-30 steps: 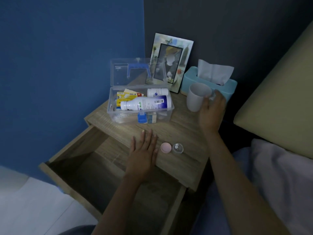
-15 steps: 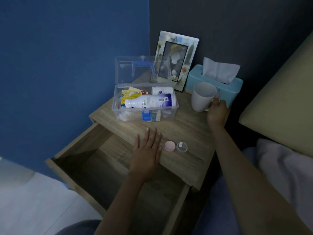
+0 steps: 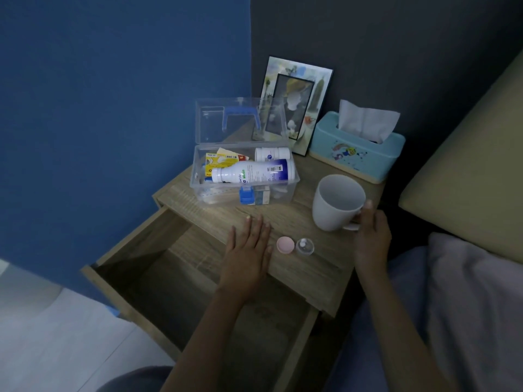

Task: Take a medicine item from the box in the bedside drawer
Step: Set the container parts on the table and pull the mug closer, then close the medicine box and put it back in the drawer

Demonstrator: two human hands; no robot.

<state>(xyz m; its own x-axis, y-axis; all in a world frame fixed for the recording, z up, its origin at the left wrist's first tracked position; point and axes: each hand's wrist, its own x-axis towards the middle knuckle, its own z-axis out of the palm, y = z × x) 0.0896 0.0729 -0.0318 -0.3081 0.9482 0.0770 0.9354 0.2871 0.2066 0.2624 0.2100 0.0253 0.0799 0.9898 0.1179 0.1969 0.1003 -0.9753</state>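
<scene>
My left hand flat, fingers spread, palm down at front edge of nightstand top, holding nothing. Clear medicine box, lid up, sits toward back left corner, beyond fingertips, apart. White bottle lies across it. Pink cap and small open pill pot just beside left hand. Right hand grips white mug by handle near right edge. Drawer open below.

Clear plastic box, wood-grain nightstand

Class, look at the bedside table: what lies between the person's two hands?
In the head view, a pink cap and a small clear container sit side by side between the left hand and right hand.
</scene>
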